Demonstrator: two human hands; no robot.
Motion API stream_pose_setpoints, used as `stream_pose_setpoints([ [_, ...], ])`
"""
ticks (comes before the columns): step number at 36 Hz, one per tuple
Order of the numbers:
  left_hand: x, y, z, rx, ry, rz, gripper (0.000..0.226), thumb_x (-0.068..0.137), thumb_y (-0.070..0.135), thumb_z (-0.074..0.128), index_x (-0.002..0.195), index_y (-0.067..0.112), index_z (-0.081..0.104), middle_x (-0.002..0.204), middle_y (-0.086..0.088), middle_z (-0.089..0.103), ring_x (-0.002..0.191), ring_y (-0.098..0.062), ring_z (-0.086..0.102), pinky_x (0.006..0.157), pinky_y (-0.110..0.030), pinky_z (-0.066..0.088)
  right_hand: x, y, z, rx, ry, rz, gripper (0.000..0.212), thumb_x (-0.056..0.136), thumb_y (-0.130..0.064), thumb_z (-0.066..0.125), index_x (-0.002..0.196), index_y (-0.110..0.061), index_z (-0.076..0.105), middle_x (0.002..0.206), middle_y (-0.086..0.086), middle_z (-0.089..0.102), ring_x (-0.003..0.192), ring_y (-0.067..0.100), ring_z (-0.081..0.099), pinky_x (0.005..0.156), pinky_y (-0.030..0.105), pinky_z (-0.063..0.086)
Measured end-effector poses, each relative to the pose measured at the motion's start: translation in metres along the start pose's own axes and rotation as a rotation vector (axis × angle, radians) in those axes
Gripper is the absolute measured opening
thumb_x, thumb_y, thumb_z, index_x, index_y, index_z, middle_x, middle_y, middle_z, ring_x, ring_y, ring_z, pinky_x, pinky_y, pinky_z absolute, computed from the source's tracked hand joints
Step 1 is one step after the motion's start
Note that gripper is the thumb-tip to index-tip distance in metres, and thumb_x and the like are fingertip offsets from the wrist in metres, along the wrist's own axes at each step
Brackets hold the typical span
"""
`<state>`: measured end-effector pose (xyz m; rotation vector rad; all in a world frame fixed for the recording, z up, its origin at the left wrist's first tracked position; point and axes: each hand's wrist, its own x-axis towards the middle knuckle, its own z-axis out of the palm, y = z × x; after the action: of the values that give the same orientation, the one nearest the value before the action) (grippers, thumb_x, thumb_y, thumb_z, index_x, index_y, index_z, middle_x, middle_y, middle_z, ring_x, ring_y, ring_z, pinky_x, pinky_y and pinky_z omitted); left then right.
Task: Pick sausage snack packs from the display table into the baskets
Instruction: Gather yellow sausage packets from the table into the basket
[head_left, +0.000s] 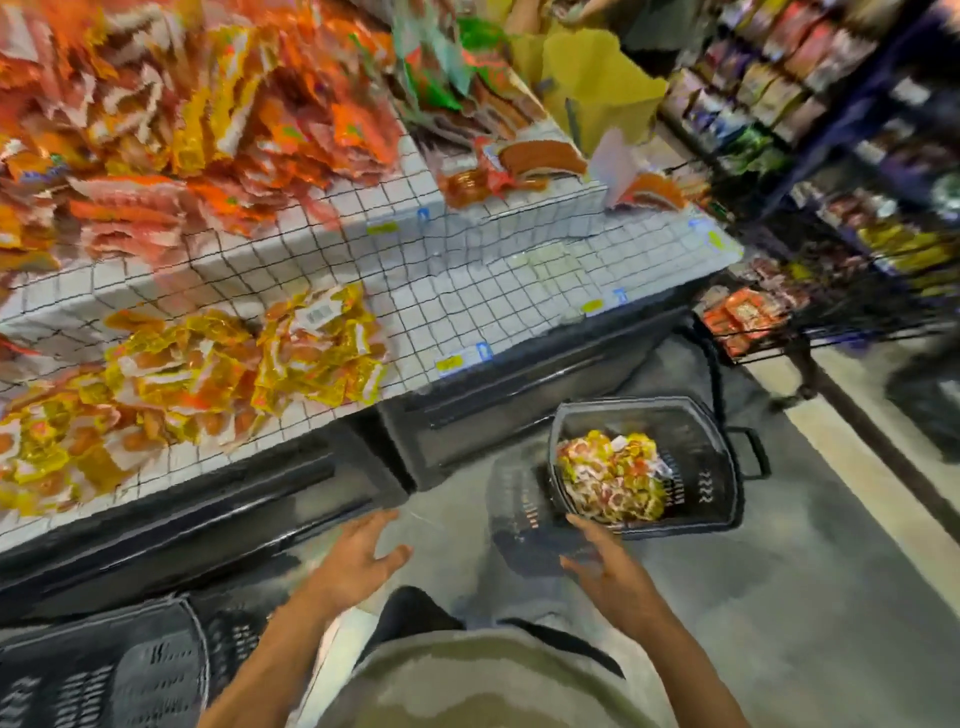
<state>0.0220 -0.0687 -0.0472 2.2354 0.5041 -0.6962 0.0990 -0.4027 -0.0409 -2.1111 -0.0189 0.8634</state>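
both hands empty above the floor, low in the frame.

left hand (358, 553) and right hand (605, 571) spread wide; yellow foil sausage snack packs (234, 374) lie on the white gridded display table (467, 291) at left, more fill the black plastic basket (717, 457) right of centre.

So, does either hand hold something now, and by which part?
Nothing is held. The left hand and right hand are both open and empty above the floor.
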Motion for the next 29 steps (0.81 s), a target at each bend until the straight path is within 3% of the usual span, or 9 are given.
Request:
stream_pose_setpoints([
  [3,0.02,0.062,0.032,0.09,-0.076,0.073,0.055,0.101,0.031,0.061,0.15,0.015,0.042,0.156,-0.004,0.042,0.144,-0.02,0.039,0.119,-0.027,0.026,-0.016,0.04,-0.04,-0.013,0.062,0.013,0.055,0.095,-0.012,0.069,0.145,-0.014,0.048,0.144,0.004,0.054,0.132,0.018,0.053,0.1,0.02,0.044],
  [6,0.034,0.118,0.064,0.161,-0.165,0.17,0.052,0.1,0.029,0.064,0.147,0.019,0.047,0.154,0.001,0.044,0.139,-0.013,0.043,0.105,-0.014,0.031,-0.032,0.074,-0.076,-0.074,0.072,0.055,0.053,0.095,-0.016,0.07,0.144,-0.011,0.05,0.145,0.003,0.054,0.13,0.014,0.051,0.093,-0.001,0.03],
  [8,0.041,0.151,0.084,0.204,-0.241,0.232,0.052,0.1,0.034,0.062,0.148,0.022,0.046,0.155,0.003,0.042,0.141,-0.013,0.04,0.108,-0.014,0.029,-0.041,0.097,-0.097,-0.087,0.07,0.107,0.052,0.096,-0.018,0.069,0.144,-0.013,0.049,0.145,0.004,0.053,0.131,0.017,0.05,0.085,-0.011,0.022],
  [10,0.049,0.178,0.102,0.251,-0.298,0.287,0.053,0.1,0.038,0.062,0.148,0.024,0.046,0.156,0.002,0.041,0.144,-0.015,0.036,0.119,-0.025,0.027,-0.049,0.119,-0.114,-0.077,0.088,0.152,0.051,0.097,-0.022,0.067,0.145,-0.016,0.049,0.147,0.004,0.052,0.132,0.017,0.05,0.083,-0.012,0.02],
  [12,0.057,0.199,0.116,0.287,-0.337,0.319,0.053,0.099,0.041,0.062,0.148,0.028,0.046,0.157,0.002,0.041,0.145,-0.016,0.035,0.121,-0.035,0.029,-0.054,0.139,-0.128,-0.064,0.122,0.195,0.052,0.098,-0.027,0.066,0.146,-0.017,0.048,0.15,0.003,0.05,0.135,0.017,0.048,0.093,-0.006,0.023],
  [16,0.072,0.226,0.133,0.318,-0.385,0.343,0.051,0.099,0.043,0.06,0.147,0.035,0.044,0.158,0.006,0.038,0.146,-0.015,0.032,0.121,-0.034,0.029,-0.059,0.165,-0.145,-0.029,0.144,0.292,0.058,0.1,-0.031,0.063,0.152,-0.017,0.041,0.156,0.003,0.044,0.142,0.019,0.043,0.109,0.019,0.03],
  [21,0.102,0.243,0.135,0.342,-0.431,0.363,0.05,0.099,0.037,0.062,0.147,0.029,0.047,0.153,0.006,0.043,0.142,-0.014,0.038,0.119,-0.03,0.029,-0.05,0.176,-0.154,0.044,0.143,0.365,0.058,0.101,-0.034,0.061,0.153,-0.02,0.039,0.158,0.002,0.041,0.142,0.021,0.043,0.111,0.027,0.033],
  [25,0.14,0.254,0.131,0.37,-0.479,0.384,0.049,0.099,0.037,0.063,0.144,0.024,0.051,0.146,0.005,0.048,0.132,-0.01,0.044,0.102,-0.015,0.03,-0.029,0.174,-0.161,0.111,0.164,0.423,0.057,0.101,-0.033,0.061,0.153,-0.02,0.039,0.157,0.002,0.042,0.141,0.023,0.044,0.111,0.03,0.036],
  [29,0.186,0.267,0.126,0.367,-0.513,0.405,0.049,0.098,0.032,0.065,0.144,0.022,0.051,0.141,0.002,0.051,0.129,-0.013,0.048,0.102,-0.021,0.038,-0.003,0.164,-0.169,0.146,0.189,0.473,0.057,0.101,-0.036,0.059,0.153,-0.023,0.039,0.157,0.001,0.042,0.141,0.022,0.045,0.109,0.029,0.036],
])
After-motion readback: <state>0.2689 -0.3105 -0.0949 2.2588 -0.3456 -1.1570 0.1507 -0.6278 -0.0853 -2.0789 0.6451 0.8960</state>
